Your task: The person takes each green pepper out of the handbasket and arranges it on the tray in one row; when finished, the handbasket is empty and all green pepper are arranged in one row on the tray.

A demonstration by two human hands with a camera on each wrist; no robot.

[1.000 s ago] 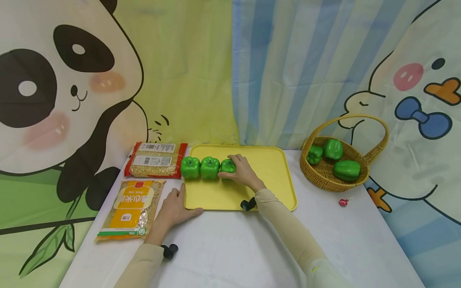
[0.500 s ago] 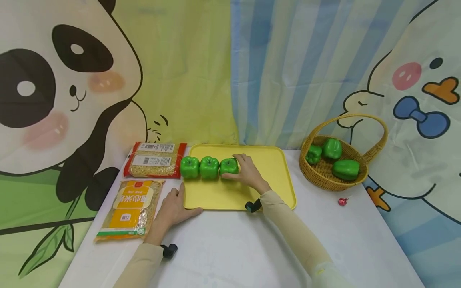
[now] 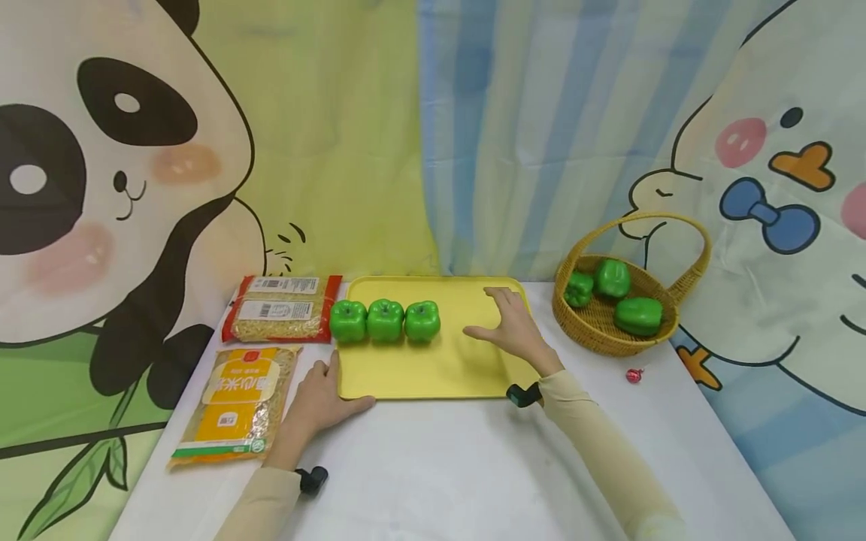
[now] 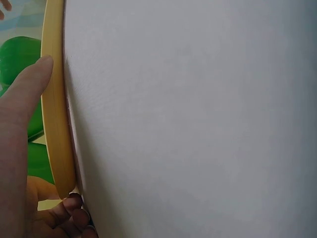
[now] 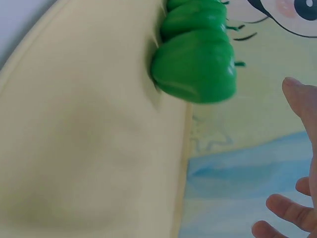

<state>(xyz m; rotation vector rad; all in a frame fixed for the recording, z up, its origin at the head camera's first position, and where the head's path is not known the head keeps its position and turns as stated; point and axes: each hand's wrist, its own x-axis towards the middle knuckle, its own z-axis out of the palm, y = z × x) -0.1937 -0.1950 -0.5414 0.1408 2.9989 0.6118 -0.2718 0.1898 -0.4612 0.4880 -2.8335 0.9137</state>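
**Crowding at the left edge judged the main risk**

Three green peppers [image 3: 386, 321] are set in a row on the yellow tray [image 3: 440, 376], in its far left part. The likeliest trouble is judged to lie with the leftmost pepper [image 3: 348, 321]: part of the tray's left rim is hidden by it, and whether it is seated inside that rim or partly over it cannot be told. If the row were pushed leftward, that pepper could be tipped off toward the red-edged bag [image 3: 280, 309]. The whole row could also be shifted if the tray were dragged by the left grip [image 3: 321, 398], whose thumb is laid against the near rim beside the corner; whether the corner is pinched or only steadied cannot be told. By the right grip [image 3: 514, 328] nothing is held: thumb and fingers are spread wide above the tray, apart from the rightmost pepper [image 3: 422, 321], which could be knocked if the fingers were swung leftward too low.

The peppers are glossy, bright green and blocky, with lobed shoulders; all three are stood upright, and short green stems are shown on top in the right wrist view. They are touching or nearly so; a nudge would probably be passed along.
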